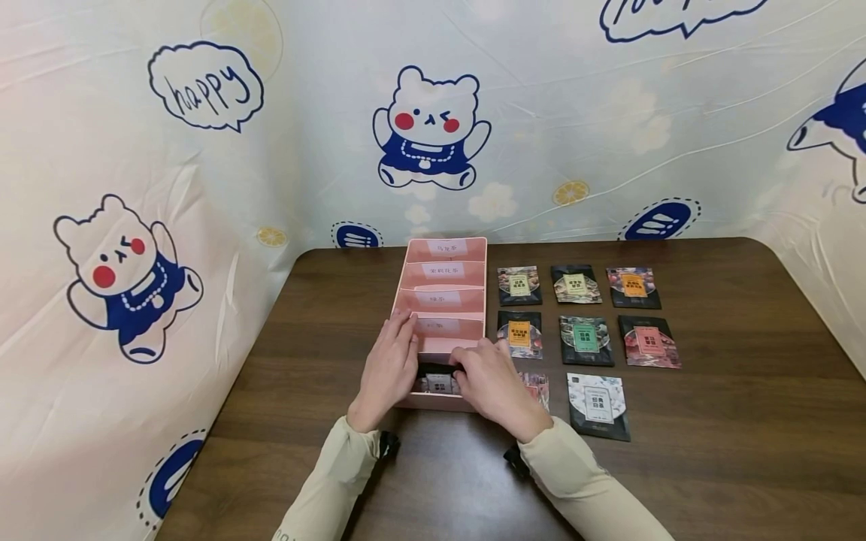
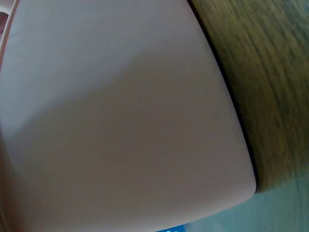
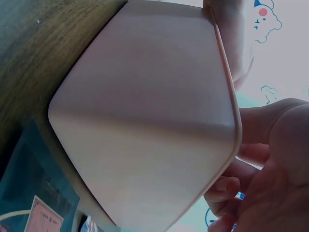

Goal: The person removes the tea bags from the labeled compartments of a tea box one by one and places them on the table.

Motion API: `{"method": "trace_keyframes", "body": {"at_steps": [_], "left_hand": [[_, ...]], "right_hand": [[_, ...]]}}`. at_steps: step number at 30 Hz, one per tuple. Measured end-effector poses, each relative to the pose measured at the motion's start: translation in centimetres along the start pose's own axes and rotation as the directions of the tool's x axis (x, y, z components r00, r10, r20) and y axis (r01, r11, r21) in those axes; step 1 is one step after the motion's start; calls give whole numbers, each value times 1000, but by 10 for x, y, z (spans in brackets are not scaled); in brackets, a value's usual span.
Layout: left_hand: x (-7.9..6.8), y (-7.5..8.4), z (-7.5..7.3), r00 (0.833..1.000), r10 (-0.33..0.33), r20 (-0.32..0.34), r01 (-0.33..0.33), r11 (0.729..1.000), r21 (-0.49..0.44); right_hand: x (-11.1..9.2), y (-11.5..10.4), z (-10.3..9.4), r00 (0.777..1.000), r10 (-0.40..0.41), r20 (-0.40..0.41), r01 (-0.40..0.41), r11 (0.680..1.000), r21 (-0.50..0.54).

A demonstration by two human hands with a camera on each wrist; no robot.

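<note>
A long pink box with dividers and white labels stands on the table. In its nearest compartment sits a dark tea packet with a pale label, upright. My left hand lies over the box's left rim, its fingers stretched forward. With curled fingers my right hand grips the packet at its upper right corner. The right wrist view shows the right hand reaching over the rim, while the box wall hides the packet. Only the outer box wall fills most of the left wrist view.
Several tea packets lie in rows right of the box, among them a green-labelled one, a red one and a white one. My right forearm partly covers a pink packet. A printed cloth hangs behind the brown table.
</note>
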State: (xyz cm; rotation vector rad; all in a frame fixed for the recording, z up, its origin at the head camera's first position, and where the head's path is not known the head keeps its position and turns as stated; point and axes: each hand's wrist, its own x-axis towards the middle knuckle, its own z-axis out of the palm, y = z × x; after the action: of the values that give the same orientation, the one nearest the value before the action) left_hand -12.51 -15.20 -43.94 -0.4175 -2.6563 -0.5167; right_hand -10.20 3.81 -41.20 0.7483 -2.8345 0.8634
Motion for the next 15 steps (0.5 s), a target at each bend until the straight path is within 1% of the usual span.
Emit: {"method": "trace_keyframes", "body": {"at_steps": [6, 10, 15], "left_hand": [[0, -1, 0, 1000, -10, 8, 10, 999, -36], [0, -1, -1, 1000, -15, 19, 15, 999, -38], [0, 0, 0, 998, -45, 32, 46, 999, -27]], "right_hand": [[-1, 4, -5, 1000, 27, 6, -27, 999, 33], [-1, 7, -9, 999, 50, 7, -50, 997, 60], [-1, 11, -12, 998, 50, -24, -48, 996, 73]]}}
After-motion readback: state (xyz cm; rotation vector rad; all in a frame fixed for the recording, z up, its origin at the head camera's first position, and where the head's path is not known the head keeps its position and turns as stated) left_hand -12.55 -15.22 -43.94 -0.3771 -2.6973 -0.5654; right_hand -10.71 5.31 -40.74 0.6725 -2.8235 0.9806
